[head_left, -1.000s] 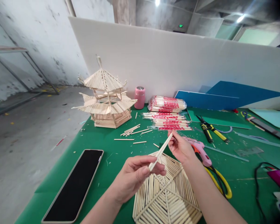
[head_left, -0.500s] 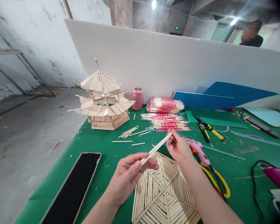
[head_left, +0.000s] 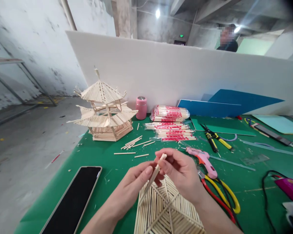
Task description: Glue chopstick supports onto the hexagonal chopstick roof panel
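Both of my hands hold a pair of pale wooden chopsticks [head_left: 150, 183], slanting with the upper end away from me. The fingers of my left hand [head_left: 134, 182] close around the middle. My right hand [head_left: 182, 170] pinches the upper end between thumb and fingers. Below them lies a hexagonal panel of wooden sticks [head_left: 169, 208], partly hidden by my hands. Beside my right hand rests a pink glue gun [head_left: 205, 159], with yellow- and red-handled pliers [head_left: 231, 195] nearer to me. Several short cut sticks [head_left: 132, 143] lie beyond my left hand.
A stick-built pagoda model [head_left: 104, 110] stands at the back left, near a pink flask [head_left: 141, 109] and wrapped chopsticks [head_left: 169, 113]. At the left is a black phone [head_left: 73, 198]. Yellow-black pliers [head_left: 216, 139] lie at the right. A white board [head_left: 127, 65] borders the green table [head_left: 107, 188].
My right hand has come nearer and grips the upper end of the chopsticks, which now stand more steeply. My hands are closer together. The view has shifted slightly, and the person behind appears further left.
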A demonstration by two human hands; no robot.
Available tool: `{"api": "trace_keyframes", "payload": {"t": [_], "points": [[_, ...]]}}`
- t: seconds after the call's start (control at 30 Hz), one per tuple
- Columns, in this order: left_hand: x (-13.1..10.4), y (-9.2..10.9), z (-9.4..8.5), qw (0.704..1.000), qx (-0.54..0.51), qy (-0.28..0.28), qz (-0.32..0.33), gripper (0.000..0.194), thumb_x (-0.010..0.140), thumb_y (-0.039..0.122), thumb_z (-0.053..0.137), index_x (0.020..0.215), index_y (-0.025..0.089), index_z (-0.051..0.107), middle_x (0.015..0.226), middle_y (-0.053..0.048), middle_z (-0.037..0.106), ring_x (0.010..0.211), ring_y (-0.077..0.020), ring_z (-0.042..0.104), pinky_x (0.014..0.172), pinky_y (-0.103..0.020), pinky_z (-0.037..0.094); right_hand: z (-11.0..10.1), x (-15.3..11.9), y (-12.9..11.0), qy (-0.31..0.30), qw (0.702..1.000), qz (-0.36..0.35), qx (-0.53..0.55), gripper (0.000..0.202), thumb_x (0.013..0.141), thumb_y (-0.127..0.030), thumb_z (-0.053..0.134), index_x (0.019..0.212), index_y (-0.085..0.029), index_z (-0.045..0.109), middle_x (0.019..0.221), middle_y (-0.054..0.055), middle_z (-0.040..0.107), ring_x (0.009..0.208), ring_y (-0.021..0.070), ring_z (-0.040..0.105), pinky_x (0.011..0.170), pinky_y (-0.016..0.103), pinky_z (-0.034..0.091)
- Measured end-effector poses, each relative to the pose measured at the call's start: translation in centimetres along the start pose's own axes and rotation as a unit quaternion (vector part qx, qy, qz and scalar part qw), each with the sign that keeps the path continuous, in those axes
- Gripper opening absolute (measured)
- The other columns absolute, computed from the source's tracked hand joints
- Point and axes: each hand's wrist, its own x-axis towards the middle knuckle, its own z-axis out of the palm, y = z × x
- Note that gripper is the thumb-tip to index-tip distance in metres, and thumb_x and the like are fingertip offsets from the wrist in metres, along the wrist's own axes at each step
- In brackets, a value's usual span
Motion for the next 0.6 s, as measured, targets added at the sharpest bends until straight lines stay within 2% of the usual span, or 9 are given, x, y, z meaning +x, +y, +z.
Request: {"api": "trace_keyframes", "payload": {"t": [0.1, 0.17, 0.27, 0.4, 0.5, 0.6], "points": [[0.0, 1.1, 0.8, 0.998, 0.054, -0.005, 0.027, 0.021, 0.086, 0.028, 0.041, 0.078, 0.017, 0.057, 0.064, 0.002, 0.05, 0.059, -0.0092, 0.044, 0.058, -0.02, 0.038, 0.2, -0.3, -0.3, 0.0, 0.997, -0.048, -0.053, 0.017, 0.078, -0.02, 0.054, 0.093, -0.026, 0.06, 0.078, -0.001, 0.056, 0.056, 0.0079, 0.055, 0.047, 0.021, 0.046], [-0.1, 1.5, 1.0, 0.995, 0.094, 0.004, 0.033, 0.022, 0.085, 0.029, 0.042, 0.072, 0.016, 0.055, 0.061, 0.003, 0.046, 0.055, -0.0083, 0.039, 0.051, -0.018, 0.034, -0.1, -0.4, -0.6, 0.007, 0.991, -0.085, -0.102, 0.017, 0.077, -0.018, 0.056, 0.092, -0.025, 0.061, 0.081, -0.001, 0.056, 0.064, 0.0098, 0.056, 0.052, 0.022, 0.045], [-0.2, 1.5, 1.0, 0.989, 0.141, 0.003, 0.05, 0.022, 0.086, 0.029, 0.041, 0.075, 0.017, 0.056, 0.062, 0.003, 0.045, 0.056, -0.0085, 0.039, 0.051, -0.018, 0.034, -0.6, -0.5, -1.0, 0.002, 0.983, -0.12, -0.137, 0.02, 0.076, -0.017, 0.056, 0.093, -0.026, 0.061, 0.085, 0.0, 0.057, 0.069, 0.01, 0.053, 0.054, 0.022, 0.043], [-0.1, 1.2, 1.0, 0.972, 0.211, 0.012, 0.105, 0.017, 0.085, 0.026, 0.042, 0.083, 0.019, 0.058, 0.068, 0.002, 0.049, 0.062, -0.0102, 0.045, 0.057, -0.02, 0.037, -1.1, -0.9, -1.3, -0.011, 0.982, -0.138, -0.129, 0.024, 0.076, -0.015, 0.056, 0.096, -0.026, 0.062, 0.086, 0.0, 0.055, 0.067, 0.0085, 0.049, 0.053, 0.021, 0.041], [-0.1, 1.1, 1.2, 0.944, 0.292, 0.045, 0.149, 0.015, 0.084, 0.025, 0.044, 0.082, 0.018, 0.057, 0.07, 0.0, 0.052, 0.065, -0.0123, 0.048, 0.059, -0.021, 0.039, -1.5, -1.4, -1.2, -0.017, 0.983, -0.133, -0.125, 0.025, 0.076, -0.017, 0.057, 0.099, -0.026, 0.061, 0.088, 0.001, 0.055, 0.067, 0.0093, 0.049, 0.053, 0.022, 0.041], [0.0, 1.2, 1.5, 0.912, 0.372, 0.058, 0.16, 0.015, 0.084, 0.023, 0.043, 0.078, 0.017, 0.056, 0.067, -0.001, 0.052, 0.063, -0.0129, 0.049, 0.056, -0.021, 0.039, -2.2, -2.1, -1.1, -0.011, 0.986, -0.11, -0.126, 0.026, 0.078, -0.02, 0.053, 0.102, -0.026, 0.06, 0.092, 0.003, 0.055, 0.068, 0.0111, 0.05, 0.057, 0.025, 0.042]]}}
